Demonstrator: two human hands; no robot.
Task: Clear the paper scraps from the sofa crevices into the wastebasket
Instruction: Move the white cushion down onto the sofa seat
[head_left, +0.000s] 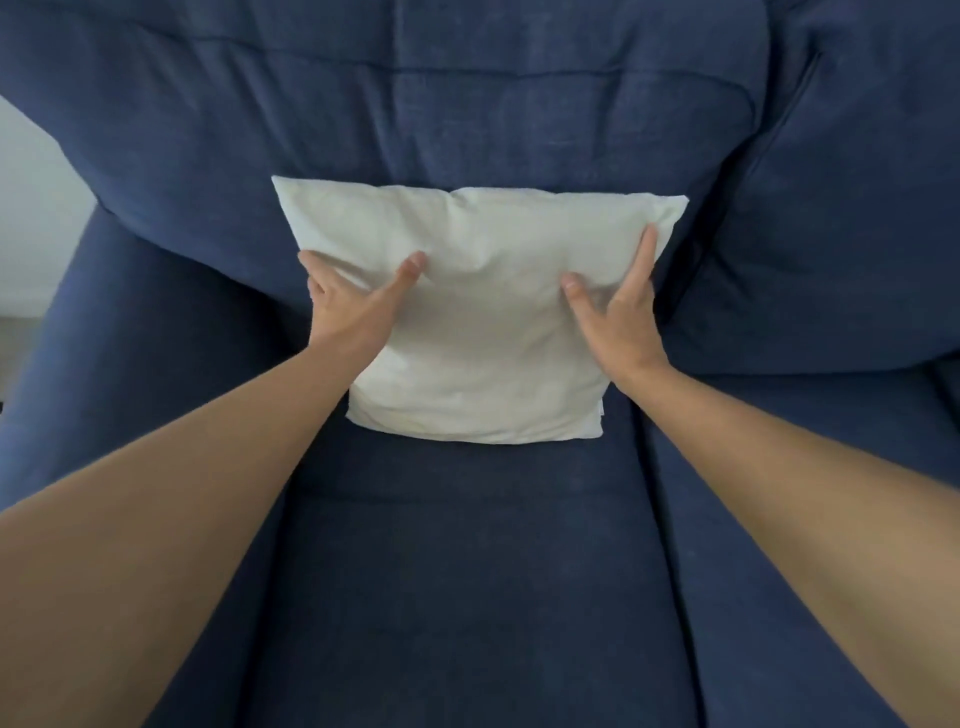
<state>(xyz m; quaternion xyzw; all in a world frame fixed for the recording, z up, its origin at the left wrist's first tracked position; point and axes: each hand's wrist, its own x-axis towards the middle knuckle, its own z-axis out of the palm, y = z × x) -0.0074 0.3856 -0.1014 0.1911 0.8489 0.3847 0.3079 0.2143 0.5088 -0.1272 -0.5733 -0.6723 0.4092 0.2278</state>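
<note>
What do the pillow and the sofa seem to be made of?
The pillow looks like smooth, matte white woven fabric, perhaps cotton, over a soft filling: it creases and dents where the left hand and right hand grip its sides. The sofa looks upholstered in coarse navy cloth with a faint heathered weave, stitched seams and plump padding. The exact fibres cannot be told.

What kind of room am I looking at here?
Most likely a living room or lounge at home. A dark blue fabric sofa fills the view, a white cushion leans against its backrest with both hands on it, and a pale wall shows at the left.
</note>
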